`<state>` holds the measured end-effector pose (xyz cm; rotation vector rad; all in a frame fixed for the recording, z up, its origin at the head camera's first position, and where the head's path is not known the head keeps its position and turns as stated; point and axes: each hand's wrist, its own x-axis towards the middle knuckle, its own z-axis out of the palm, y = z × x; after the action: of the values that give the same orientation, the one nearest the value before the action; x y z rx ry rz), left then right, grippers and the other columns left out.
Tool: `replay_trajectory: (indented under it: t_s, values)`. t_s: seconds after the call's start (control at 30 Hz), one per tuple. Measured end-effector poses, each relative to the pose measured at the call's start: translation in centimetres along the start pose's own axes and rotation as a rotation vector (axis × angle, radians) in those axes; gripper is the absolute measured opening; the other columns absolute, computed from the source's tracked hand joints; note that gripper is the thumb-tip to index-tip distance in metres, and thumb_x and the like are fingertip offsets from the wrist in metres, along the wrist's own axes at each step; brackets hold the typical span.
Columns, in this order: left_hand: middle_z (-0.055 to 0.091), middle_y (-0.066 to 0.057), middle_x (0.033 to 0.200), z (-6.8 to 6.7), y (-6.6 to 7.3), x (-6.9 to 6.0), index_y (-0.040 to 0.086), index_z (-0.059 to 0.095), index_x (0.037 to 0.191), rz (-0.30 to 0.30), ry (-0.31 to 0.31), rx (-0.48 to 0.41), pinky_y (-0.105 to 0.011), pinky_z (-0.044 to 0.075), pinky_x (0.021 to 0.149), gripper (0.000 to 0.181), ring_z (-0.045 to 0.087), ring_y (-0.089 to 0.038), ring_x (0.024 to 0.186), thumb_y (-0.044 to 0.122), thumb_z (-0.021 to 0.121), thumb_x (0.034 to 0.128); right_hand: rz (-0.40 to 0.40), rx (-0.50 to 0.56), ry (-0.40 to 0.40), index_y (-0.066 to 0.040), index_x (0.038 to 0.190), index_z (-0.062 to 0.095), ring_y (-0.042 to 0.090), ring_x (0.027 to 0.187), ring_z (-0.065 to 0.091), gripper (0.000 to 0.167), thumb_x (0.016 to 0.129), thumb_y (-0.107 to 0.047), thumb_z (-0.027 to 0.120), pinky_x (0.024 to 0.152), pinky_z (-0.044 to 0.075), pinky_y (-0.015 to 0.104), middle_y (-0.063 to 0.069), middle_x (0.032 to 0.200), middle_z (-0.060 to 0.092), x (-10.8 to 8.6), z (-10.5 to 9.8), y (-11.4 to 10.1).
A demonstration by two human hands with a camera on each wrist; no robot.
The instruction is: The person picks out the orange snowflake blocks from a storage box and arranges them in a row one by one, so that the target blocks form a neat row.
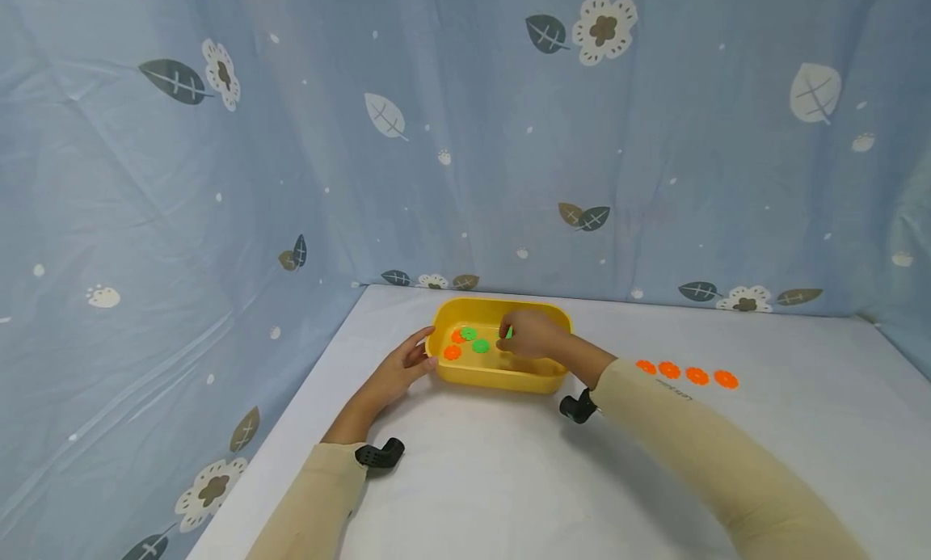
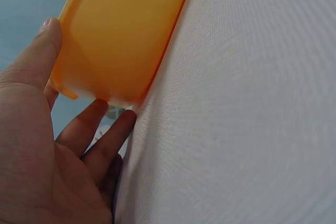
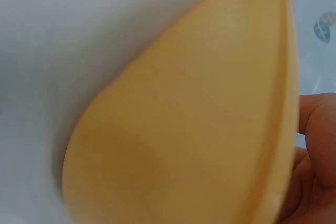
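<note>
A yellow plastic basin (image 1: 502, 378) stands on the white-covered table. Inside it lie notched orange discs (image 1: 452, 352) and notched green discs (image 1: 481, 346). My left hand (image 1: 396, 372) rests against the basin's left end; its thumb touches the rim and the fingertips meet the outer wall, as the left wrist view shows. Reaching over the near right side, my right hand (image 1: 533, 334) pinches a green disc (image 1: 509, 332) above the basin floor. In the right wrist view the basin wall (image 3: 173, 119) hides that disc and most of the fingers.
To the right of the basin, several orange discs (image 1: 697, 376) lie in a slanting row on the white cloth (image 1: 480, 471), beyond the right forearm. A blue patterned curtain (image 1: 480, 140) borders the table at the back and left.
</note>
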<state>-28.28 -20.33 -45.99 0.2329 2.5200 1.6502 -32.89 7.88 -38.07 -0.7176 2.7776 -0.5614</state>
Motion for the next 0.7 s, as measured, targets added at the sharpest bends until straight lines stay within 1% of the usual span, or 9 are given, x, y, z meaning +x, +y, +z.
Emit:
replay_trajectory:
  t_s: [0.1, 0.17, 0.33, 0.37, 0.47, 0.6, 0.7]
  values:
    - [0.038, -0.006, 0.152, 0.0, 0.0, 0.0, 0.041, 0.036, 0.148, -0.008, 0.006, 0.004, -0.052, 0.032, 0.108, 0.068, 0.039, -0.027, 0.137, 0.047, 0.069, 0.0878, -0.005, -0.008, -0.003, -0.012, 0.101, 0.067, 0.017, 0.069, 0.054, 0.019, 0.093, -0.029, 0.065, 0.066, 0.046, 0.03, -0.002, 0.079, 0.062, 0.7, 0.7, -0.6]
    - [0.037, -0.006, 0.153, 0.0, 0.0, 0.1, 0.04, 0.035, 0.149, -0.014, 0.003, 0.003, -0.052, 0.032, 0.109, 0.068, 0.038, -0.026, 0.137, 0.044, 0.068, 0.0894, -0.003, 0.005, -0.015, -0.012, 0.1, 0.067, 0.017, 0.069, 0.054, 0.018, 0.093, -0.028, 0.066, 0.066, 0.046, 0.03, -0.002, 0.079, 0.062, 1.2, 1.1, -1.0]
    - [0.033, -0.009, 0.154, -0.1, 0.1, 0.2, 0.032, 0.03, 0.153, -0.005, -0.042, -0.012, -0.054, 0.028, 0.109, 0.068, 0.035, -0.029, 0.139, 0.035, 0.065, 0.0947, -0.016, -0.006, -0.038, -0.014, 0.099, 0.07, 0.016, 0.072, 0.056, 0.013, 0.093, -0.026, 0.066, 0.071, 0.047, 0.03, -0.004, 0.079, 0.063, 2.0, 1.9, -2.0]
    - [0.032, -0.011, 0.154, -0.1, 0.3, 0.1, 0.03, 0.029, 0.154, -0.002, -0.052, -0.012, -0.055, 0.028, 0.109, 0.068, 0.035, -0.029, 0.139, 0.034, 0.064, 0.0955, -0.026, -0.018, -0.036, -0.014, 0.098, 0.07, 0.015, 0.073, 0.056, 0.013, 0.093, -0.025, 0.067, 0.072, 0.048, 0.03, -0.004, 0.08, 0.063, 2.2, 2.0, -2.2]
    - [0.032, -0.014, 0.154, -0.2, 1.6, -0.5, 0.024, 0.027, 0.155, 0.011, -0.075, -0.007, -0.055, 0.028, 0.109, 0.068, 0.035, -0.03, 0.138, 0.031, 0.062, 0.0968, -0.049, -0.035, -0.034, -0.015, 0.098, 0.072, 0.015, 0.075, 0.056, 0.012, 0.092, -0.026, 0.067, 0.075, 0.049, 0.032, -0.005, 0.086, 0.065, 2.6, 2.5, -2.7]
    - [0.032, -0.016, 0.153, -0.3, 3.1, -1.4, 0.021, 0.027, 0.155, 0.018, -0.095, -0.005, -0.055, 0.03, 0.108, 0.067, 0.036, -0.031, 0.138, 0.031, 0.061, 0.0975, -0.064, -0.03, -0.042, -0.015, 0.096, 0.072, 0.016, 0.081, 0.056, 0.012, 0.092, -0.025, 0.068, 0.081, 0.049, 0.034, -0.003, 0.093, 0.066, 3.4, 3.3, -3.3]
    - [0.032, -0.016, 0.153, -0.4, 3.4, -1.7, 0.021, 0.027, 0.155, 0.019, -0.099, -0.009, -0.055, 0.03, 0.108, 0.067, 0.035, -0.032, 0.138, 0.03, 0.061, 0.0979, -0.055, -0.003, -0.048, -0.013, 0.099, 0.071, 0.018, 0.086, 0.057, 0.015, 0.092, -0.025, 0.067, 0.087, 0.049, 0.036, -0.001, 0.096, 0.066, 4.1, 3.9, -3.5]
